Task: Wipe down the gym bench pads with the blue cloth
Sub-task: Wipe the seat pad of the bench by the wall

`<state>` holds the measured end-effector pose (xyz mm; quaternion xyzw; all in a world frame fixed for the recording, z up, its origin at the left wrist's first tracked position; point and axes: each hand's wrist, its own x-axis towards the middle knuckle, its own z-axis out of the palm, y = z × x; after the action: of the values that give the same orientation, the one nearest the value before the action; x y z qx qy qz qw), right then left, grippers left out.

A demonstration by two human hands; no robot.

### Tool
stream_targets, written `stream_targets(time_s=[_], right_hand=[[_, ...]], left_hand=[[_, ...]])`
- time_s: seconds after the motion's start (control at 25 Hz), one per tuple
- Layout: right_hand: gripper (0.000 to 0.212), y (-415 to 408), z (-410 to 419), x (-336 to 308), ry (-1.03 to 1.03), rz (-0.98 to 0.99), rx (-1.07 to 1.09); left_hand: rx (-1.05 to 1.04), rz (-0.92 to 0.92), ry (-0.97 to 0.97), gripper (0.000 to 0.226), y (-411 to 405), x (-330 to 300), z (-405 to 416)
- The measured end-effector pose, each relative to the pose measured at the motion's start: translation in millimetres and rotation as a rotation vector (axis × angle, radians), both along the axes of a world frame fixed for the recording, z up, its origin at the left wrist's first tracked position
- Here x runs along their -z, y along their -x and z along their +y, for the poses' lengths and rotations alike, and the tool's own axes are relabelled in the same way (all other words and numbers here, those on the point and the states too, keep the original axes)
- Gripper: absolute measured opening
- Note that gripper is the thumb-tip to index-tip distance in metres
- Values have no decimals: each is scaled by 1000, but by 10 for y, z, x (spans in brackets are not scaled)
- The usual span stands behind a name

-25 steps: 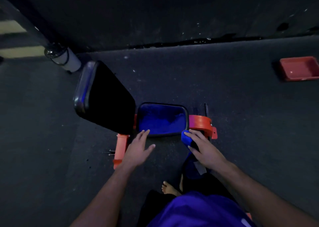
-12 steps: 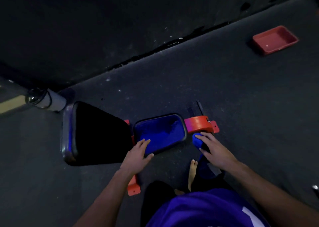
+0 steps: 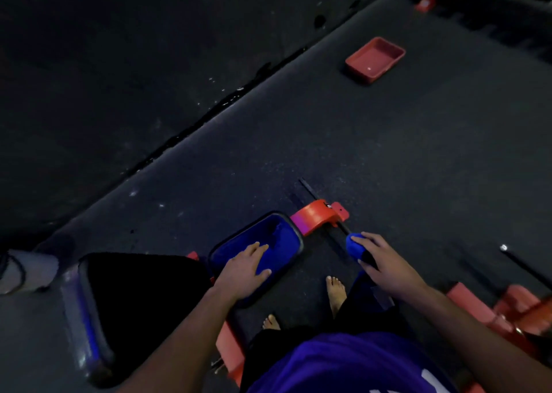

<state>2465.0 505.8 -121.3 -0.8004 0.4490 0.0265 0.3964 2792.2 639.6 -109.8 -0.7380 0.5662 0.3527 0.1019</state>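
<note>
Starting at the far left edge of the frame, a pale cylindrical object lies on the dark floor, blurred. Just right of it, in the lower left, the long back pad of the gym bench shows as a black slab with a shiny side edge. Next along, at lower centre, sits the smaller seat pad, its top lit blue inside a dark rim. The left hand rests flat on this pad, fingers straight and slightly spread, holding nothing. Orange-red frame parts peek out below the pad, and an orange-red bracket touches the pad's upper right corner, with a thin black bar running past it.

Two bare feet stand on the floor below the seat pad (toes pointing up the frame), and a purple shirt fills the bottom centre.

Right of the bracket, the right hand has its fingers curled over the bunched blue cloth, gripping it just beside the seat pad but apart from it; whether the cloth touches the black bar is unclear. Further right, more orange-red frame pieces sit in the lower right corner. A shallow red tray lies on the floor in the upper right, well apart from the bench.
</note>
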Motion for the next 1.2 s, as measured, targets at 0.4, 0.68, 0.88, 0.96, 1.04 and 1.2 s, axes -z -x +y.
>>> stream_targets(time_s=[0.4, 0.68, 0.88, 0.96, 1.04, 1.2], right_hand=[[56, -656, 1245, 518, -159, -46, 364], [66, -1135, 1520, 1394, -325, -29, 524], [62, -1295, 913, 2413, -161, -83, 499], [61, -1434, 597, 2919, -81, -142, 496], [61, -1627, 365, 3409, -19, -183, 461], [61, -1961, 362, 3704, -44, -249, 553]], left_hand=[[373, -64, -75, 78, -971, 740, 462], [609, -152, 32, 75, -1442, 2104, 26], [778, -143, 382, 74, -1139, 3244, -798], [793, -161, 475, 76, -1182, 3632, -834], [797, -143, 581, 77, -1276, 3872, -821], [809, -137, 638, 80, -1276, 3864, -828]])
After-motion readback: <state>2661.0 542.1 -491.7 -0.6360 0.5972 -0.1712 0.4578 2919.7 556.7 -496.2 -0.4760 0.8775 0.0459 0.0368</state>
